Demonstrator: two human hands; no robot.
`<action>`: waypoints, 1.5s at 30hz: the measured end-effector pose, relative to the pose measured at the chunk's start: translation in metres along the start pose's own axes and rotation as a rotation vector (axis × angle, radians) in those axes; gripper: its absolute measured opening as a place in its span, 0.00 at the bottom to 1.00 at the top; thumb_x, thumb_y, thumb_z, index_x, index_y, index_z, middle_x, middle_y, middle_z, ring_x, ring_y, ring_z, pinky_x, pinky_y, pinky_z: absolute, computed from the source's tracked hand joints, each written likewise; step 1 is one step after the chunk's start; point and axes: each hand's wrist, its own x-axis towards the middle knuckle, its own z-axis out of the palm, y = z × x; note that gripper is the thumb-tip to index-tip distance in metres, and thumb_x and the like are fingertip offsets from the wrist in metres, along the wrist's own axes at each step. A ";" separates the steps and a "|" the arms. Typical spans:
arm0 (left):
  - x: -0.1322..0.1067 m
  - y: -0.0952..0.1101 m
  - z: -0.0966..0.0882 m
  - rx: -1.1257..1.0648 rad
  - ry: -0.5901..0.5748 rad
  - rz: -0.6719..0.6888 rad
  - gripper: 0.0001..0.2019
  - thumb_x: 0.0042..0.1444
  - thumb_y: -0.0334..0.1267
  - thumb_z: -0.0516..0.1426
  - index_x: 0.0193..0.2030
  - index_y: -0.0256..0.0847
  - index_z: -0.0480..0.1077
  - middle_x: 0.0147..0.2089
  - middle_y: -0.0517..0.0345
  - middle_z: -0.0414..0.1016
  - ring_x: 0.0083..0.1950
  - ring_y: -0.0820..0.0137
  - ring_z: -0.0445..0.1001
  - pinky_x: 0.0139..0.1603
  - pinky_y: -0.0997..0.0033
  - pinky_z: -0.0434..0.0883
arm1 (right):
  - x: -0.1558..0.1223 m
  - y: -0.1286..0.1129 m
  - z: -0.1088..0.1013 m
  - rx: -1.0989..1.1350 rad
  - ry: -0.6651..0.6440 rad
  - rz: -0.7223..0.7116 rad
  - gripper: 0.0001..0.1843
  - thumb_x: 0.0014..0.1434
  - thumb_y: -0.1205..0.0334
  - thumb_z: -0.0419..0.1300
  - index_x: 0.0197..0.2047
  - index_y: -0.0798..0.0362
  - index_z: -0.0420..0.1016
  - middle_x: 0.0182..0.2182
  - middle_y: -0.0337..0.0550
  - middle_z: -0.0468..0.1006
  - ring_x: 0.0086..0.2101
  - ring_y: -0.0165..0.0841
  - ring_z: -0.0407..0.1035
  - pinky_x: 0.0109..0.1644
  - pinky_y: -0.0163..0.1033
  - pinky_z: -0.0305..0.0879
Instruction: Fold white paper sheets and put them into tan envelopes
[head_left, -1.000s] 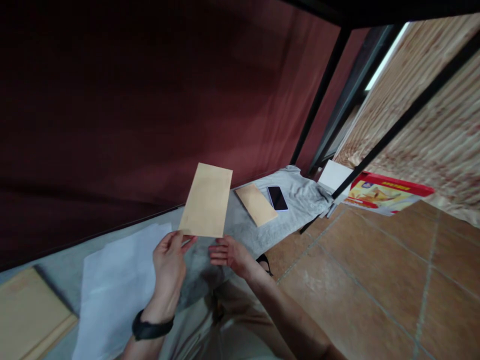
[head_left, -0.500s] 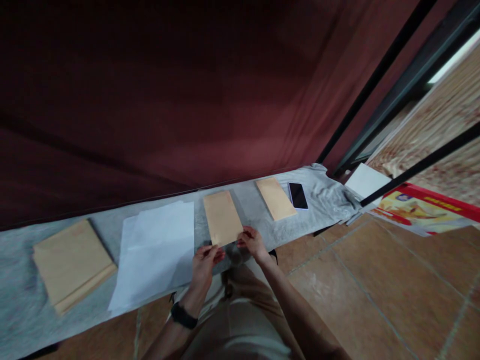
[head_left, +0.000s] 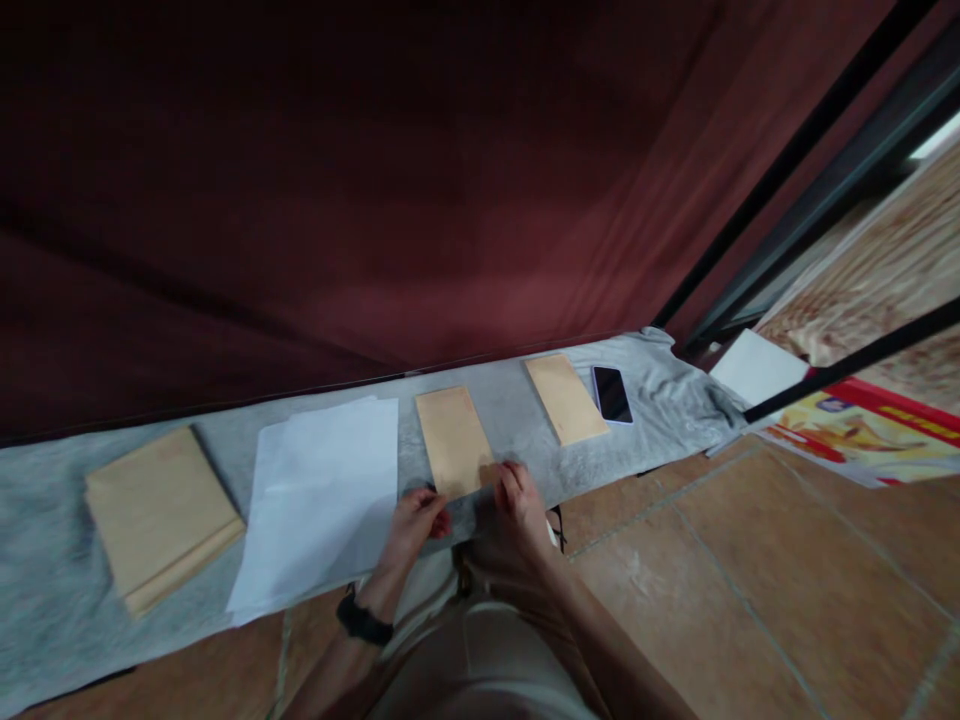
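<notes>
— What's happening up close?
— Left hand pinching the near-left corner of a tan rectangular paper envelope, just beyond it! Right hand, fingers curled together, at the near-right corner; whether it grips, can't tell.
— What's changed?
— A second ago the envelope was raised, right hand apart. Now it's down at the grey cloth-covered surface, beside white paper sheets!

Brown envelope — markings too blurred to read; red-edged box — cut off.
</notes>
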 end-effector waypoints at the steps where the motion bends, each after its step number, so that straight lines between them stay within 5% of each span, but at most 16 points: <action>1: 0.003 0.001 -0.001 0.020 -0.048 -0.046 0.19 0.44 0.54 0.68 0.26 0.41 0.69 0.19 0.63 0.71 0.19 0.71 0.73 0.20 0.74 0.71 | -0.002 0.000 -0.002 -0.022 -0.021 -0.061 0.24 0.69 0.68 0.48 0.65 0.51 0.69 0.60 0.55 0.74 0.59 0.43 0.68 0.64 0.54 0.67; 7: 0.012 0.002 0.001 0.062 -0.107 -0.185 0.14 0.50 0.46 0.65 0.24 0.42 0.67 0.18 0.62 0.71 0.17 0.72 0.70 0.19 0.74 0.69 | -0.003 -0.001 -0.012 -0.140 -0.223 -0.264 0.26 0.72 0.63 0.50 0.71 0.51 0.63 0.68 0.51 0.67 0.68 0.42 0.60 0.72 0.58 0.57; 15: 0.019 0.006 -0.006 0.168 -0.203 -0.180 0.16 0.49 0.46 0.67 0.25 0.42 0.67 0.18 0.64 0.70 0.17 0.73 0.70 0.19 0.77 0.66 | -0.005 0.003 -0.013 -0.208 -0.232 -0.318 0.29 0.71 0.65 0.53 0.73 0.51 0.60 0.68 0.51 0.68 0.67 0.42 0.61 0.73 0.58 0.57; 21: 0.021 0.015 -0.008 0.356 -0.205 -0.161 0.13 0.58 0.38 0.58 0.23 0.43 0.64 0.17 0.62 0.69 0.16 0.71 0.69 0.20 0.74 0.66 | -0.008 0.006 -0.013 -0.251 -0.221 -0.310 0.29 0.71 0.65 0.53 0.73 0.52 0.60 0.69 0.51 0.65 0.68 0.43 0.60 0.73 0.59 0.57; 27: 0.010 0.041 -0.015 1.035 0.000 0.193 0.10 0.64 0.40 0.55 0.33 0.43 0.74 0.29 0.51 0.80 0.35 0.60 0.82 0.38 0.65 0.73 | -0.011 0.007 -0.011 -0.256 -0.213 -0.298 0.30 0.71 0.66 0.53 0.74 0.50 0.58 0.68 0.50 0.67 0.67 0.42 0.62 0.73 0.57 0.56; 30: 0.035 0.061 -0.005 0.985 0.030 0.535 0.18 0.71 0.42 0.46 0.50 0.42 0.75 0.49 0.45 0.82 0.51 0.60 0.81 0.52 0.62 0.75 | -0.010 0.006 -0.009 -0.264 -0.208 -0.280 0.30 0.71 0.66 0.52 0.74 0.50 0.59 0.68 0.49 0.67 0.67 0.42 0.62 0.73 0.58 0.57; 33: 0.085 0.074 0.011 0.906 -0.057 0.873 0.23 0.72 0.42 0.43 0.67 0.38 0.65 0.72 0.43 0.66 0.73 0.62 0.64 0.70 0.58 0.64 | -0.010 0.006 -0.008 -0.262 -0.187 -0.278 0.30 0.70 0.68 0.52 0.73 0.49 0.60 0.67 0.49 0.69 0.66 0.42 0.63 0.72 0.57 0.58; 36: 0.137 0.076 0.025 1.017 -0.079 0.922 0.28 0.71 0.43 0.44 0.73 0.30 0.57 0.77 0.40 0.56 0.78 0.58 0.52 0.76 0.54 0.53 | -0.011 0.007 -0.007 -0.242 -0.159 -0.289 0.31 0.68 0.69 0.51 0.73 0.49 0.61 0.66 0.49 0.71 0.65 0.40 0.65 0.70 0.55 0.61; 39: 0.169 0.069 0.031 1.127 -0.124 0.893 0.29 0.70 0.43 0.44 0.75 0.34 0.55 0.77 0.44 0.55 0.78 0.59 0.52 0.78 0.54 0.50 | -0.012 0.010 -0.007 -0.205 -0.140 -0.291 0.30 0.68 0.70 0.51 0.72 0.49 0.63 0.64 0.50 0.73 0.64 0.40 0.66 0.69 0.55 0.62; 45: 0.180 0.056 0.032 1.175 -0.250 0.974 0.28 0.72 0.43 0.40 0.76 0.40 0.54 0.77 0.52 0.56 0.78 0.65 0.51 0.78 0.57 0.45 | -0.013 0.013 -0.006 -0.150 -0.138 -0.268 0.28 0.67 0.70 0.50 0.68 0.50 0.68 0.63 0.50 0.74 0.63 0.39 0.67 0.69 0.55 0.60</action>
